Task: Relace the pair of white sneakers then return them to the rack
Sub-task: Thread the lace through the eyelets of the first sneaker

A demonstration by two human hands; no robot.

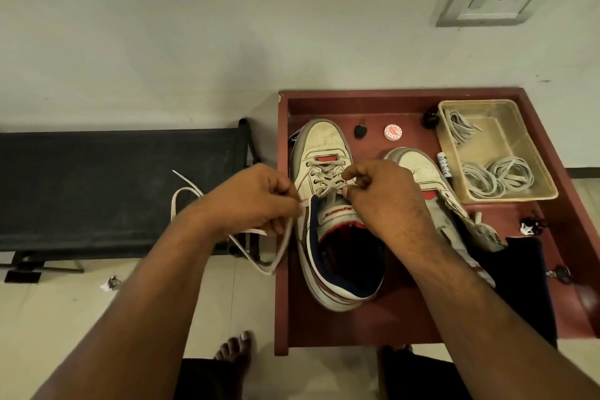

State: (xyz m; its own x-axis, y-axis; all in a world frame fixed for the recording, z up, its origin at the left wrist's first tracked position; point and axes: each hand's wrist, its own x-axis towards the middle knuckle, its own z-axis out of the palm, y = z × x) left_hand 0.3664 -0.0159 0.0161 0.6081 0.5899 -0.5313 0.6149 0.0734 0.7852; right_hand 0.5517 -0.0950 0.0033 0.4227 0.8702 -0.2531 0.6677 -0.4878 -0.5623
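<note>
A white sneaker (324, 146) with navy lining stands toe-away on the red wooden table (357, 325), its white lace (324, 177) crossed through the lower eyelets. My left hand (250, 198) pinches the lace's left end beside the shoe, and a long loop of lace (276, 256) hangs off the table edge. My right hand (380, 195) pinches the lace at the upper eyelets on the shoe's right side. The second white sneaker (418, 166) lies to the right, partly under my right forearm.
A clear plastic tray (506, 195) with spare laces sits at the table's back right. A small round tin (393, 132), a black key fob (359, 131), keys and a dark cloth (516, 273) lie on the table. A black rack (107, 185) stands to the left by the wall.
</note>
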